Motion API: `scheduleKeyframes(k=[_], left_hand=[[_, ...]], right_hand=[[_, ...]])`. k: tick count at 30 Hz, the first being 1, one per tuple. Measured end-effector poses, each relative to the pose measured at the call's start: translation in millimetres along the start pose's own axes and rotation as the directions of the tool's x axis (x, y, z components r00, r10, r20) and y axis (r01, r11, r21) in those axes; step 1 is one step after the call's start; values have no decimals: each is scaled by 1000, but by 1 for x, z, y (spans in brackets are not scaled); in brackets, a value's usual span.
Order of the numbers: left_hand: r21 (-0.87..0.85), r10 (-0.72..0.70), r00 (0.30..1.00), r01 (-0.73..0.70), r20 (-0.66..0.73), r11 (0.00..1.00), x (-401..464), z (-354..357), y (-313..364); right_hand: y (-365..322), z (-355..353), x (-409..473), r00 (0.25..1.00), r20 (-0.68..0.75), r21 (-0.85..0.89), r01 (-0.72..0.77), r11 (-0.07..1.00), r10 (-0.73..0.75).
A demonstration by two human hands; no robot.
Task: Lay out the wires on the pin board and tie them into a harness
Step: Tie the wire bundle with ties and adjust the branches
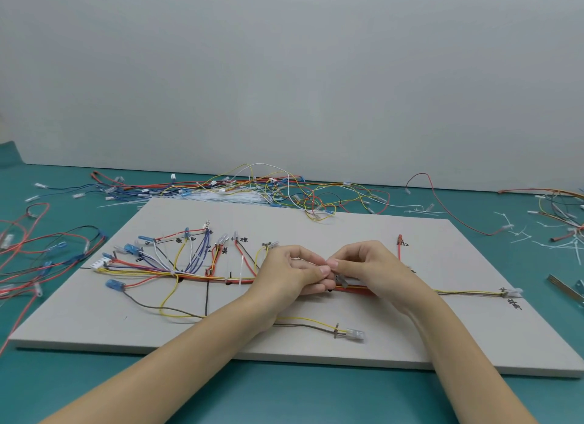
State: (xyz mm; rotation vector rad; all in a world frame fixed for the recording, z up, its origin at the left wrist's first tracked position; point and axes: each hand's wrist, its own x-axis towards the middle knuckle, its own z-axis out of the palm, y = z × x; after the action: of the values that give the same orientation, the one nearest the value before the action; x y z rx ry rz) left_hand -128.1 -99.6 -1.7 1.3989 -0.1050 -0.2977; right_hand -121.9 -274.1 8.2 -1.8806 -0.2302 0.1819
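A grey pin board [316,344] lies flat on the teal table. Coloured wires fan out from its left side and join into a red, yellow and brown trunk [202,277] running right across the middle to a clear terminal [513,292]. My left hand [292,273] and my right hand [363,265] meet over the trunk at the board's centre, fingertips together, pinching something small and pale, likely a cable tie; it is mostly hidden. A white tie [241,270] stands on the trunk left of my hands. A yellow-brown branch ends at a terminal [354,333] near the front.
Loose wires [284,189] and white cable ties [227,197] are heaped behind the board. More wires lie at the left [41,253] and far right [559,212]. Cut tie scraps [518,234] are scattered on the right. A metal tool [565,289] sits at the right edge.
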Motion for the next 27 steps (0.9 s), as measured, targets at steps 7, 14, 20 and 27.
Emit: scheduleKeyframes(k=[7,14,20,27], left_hand=[[0,-45,999,45,-8,999,0,1,4],[39,-47,999,48,-13,998,1,1,4],[70,-28,1000,27,14,997,2,0,2],[251,118,993,-107,-30,962,2,4,-7]], right_hand=[[-2,8,-1,990,-72,-216,107,970,-125],[-3,13,0,963,-139,-438,149,886,-230],[-3,14,-1,957,-114,-487,181,855,-268],[-3,15,-1,958,-117,-481,177,859,-263]])
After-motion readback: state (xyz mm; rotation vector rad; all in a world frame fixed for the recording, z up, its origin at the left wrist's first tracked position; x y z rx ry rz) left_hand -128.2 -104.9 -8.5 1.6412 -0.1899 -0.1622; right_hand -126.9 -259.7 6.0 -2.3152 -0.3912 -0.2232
